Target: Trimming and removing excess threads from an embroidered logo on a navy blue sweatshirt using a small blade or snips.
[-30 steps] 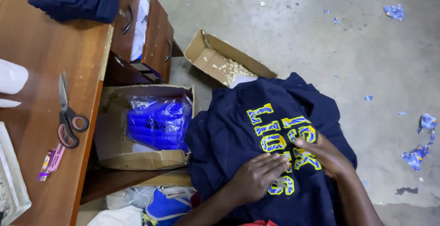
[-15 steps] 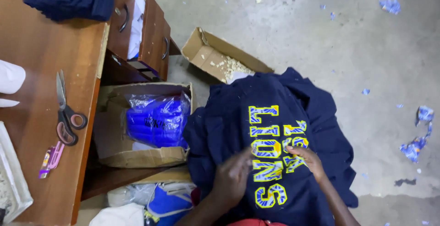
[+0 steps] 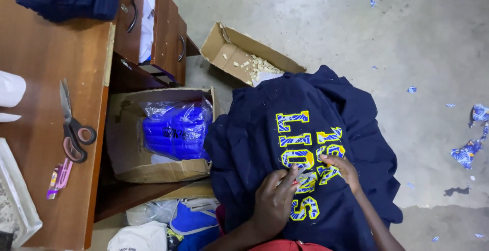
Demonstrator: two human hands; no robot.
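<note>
Both hands press flat on a soft navy sweatshirt (image 3: 305, 144): left hand (image 3: 275, 200) and right hand (image 3: 344, 169), fingers loosely spread, rest on its stitched yellow-blue letters (image 3: 300, 139), gripping nothing.

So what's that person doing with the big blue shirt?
A person has a dark navy garment spread over their lap, with yellow and blue patterned letters on it. Both hands rest on the letters: the left hand presses near the lower ones, with something thin at its fingertips that is too small to make out, and the right hand touches the letters beside it. On the wooden desk to the side lie scissors, and an open cardboard box holds a blue plastic packet.
</note>
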